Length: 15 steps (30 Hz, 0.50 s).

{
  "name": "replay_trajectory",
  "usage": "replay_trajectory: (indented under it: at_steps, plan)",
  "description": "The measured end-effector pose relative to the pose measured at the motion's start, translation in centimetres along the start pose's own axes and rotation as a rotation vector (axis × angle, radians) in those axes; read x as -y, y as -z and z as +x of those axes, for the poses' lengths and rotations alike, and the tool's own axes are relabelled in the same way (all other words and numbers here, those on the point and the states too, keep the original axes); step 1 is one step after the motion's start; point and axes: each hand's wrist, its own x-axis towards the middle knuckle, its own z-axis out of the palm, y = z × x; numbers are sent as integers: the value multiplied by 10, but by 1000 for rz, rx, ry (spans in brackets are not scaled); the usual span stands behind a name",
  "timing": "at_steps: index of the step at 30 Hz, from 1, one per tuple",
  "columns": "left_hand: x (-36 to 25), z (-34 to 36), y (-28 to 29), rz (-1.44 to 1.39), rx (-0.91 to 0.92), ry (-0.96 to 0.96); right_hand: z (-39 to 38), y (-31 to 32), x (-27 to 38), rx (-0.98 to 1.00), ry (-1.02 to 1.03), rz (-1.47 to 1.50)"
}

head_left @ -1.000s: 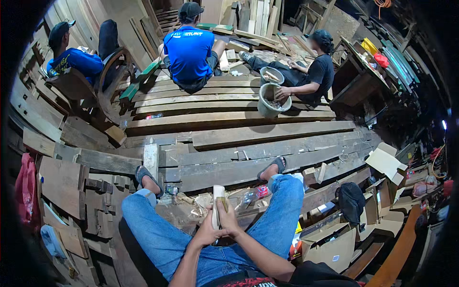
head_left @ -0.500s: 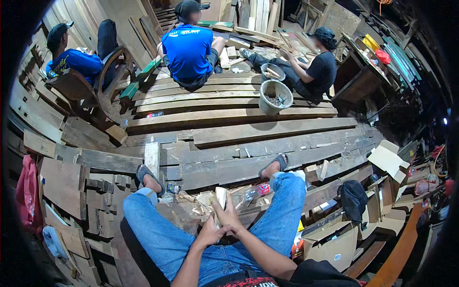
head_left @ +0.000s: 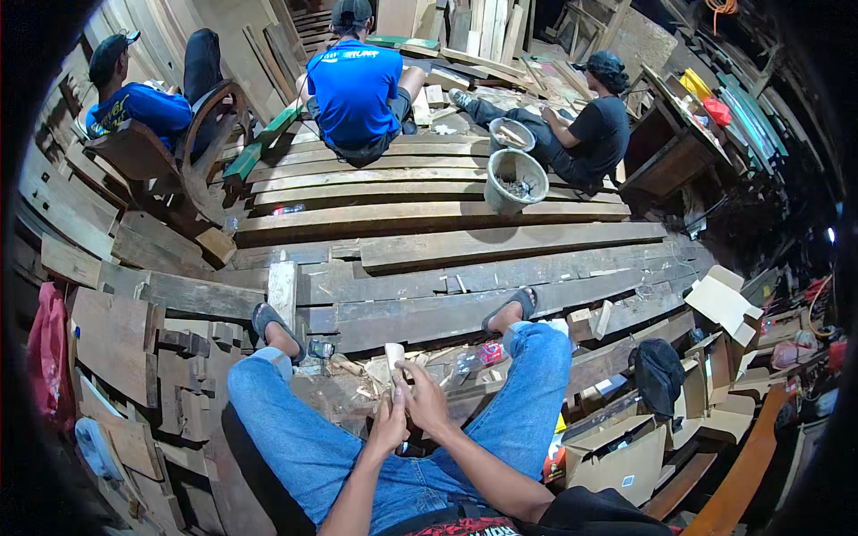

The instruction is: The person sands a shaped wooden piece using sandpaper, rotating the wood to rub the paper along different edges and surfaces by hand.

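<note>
Between my knees, a short piece of pale wood (head_left: 394, 356) points up and away from me, its upper end rounded and bare. My left hand (head_left: 388, 427) is closed around its lower part, with the thumb along the near side. My right hand (head_left: 424, 398) is closed against the piece from the right, its fingertips on the wood just above the left hand. Between them the hands hide the lower end. Wood shavings and offcuts (head_left: 362, 368) lie on the floor just beyond.
Long planks (head_left: 500, 241) cross the floor ahead. Two grey buckets stand there, the nearer one (head_left: 516, 181) holding small bits. Three people sit beyond, one in a blue shirt (head_left: 356, 89). Cardboard boxes (head_left: 617, 456) and a black cap (head_left: 660, 375) are at right; stacked boards (head_left: 112, 339) at left.
The wood piece has moved left and stands straighter. My left hand has come up beside the right one. The person at right has lowered their hands, and the middle person's head has turned.
</note>
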Motion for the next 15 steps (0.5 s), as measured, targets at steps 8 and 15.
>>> replay_trajectory:
  at_steps: [8,15]
  plan:
    - [3,4,1,43,-15,-76,10,-6,-7,-97,73,142]
    - [1,0,-2,100,-52,-251,9,0,-2,-79,-31,99]
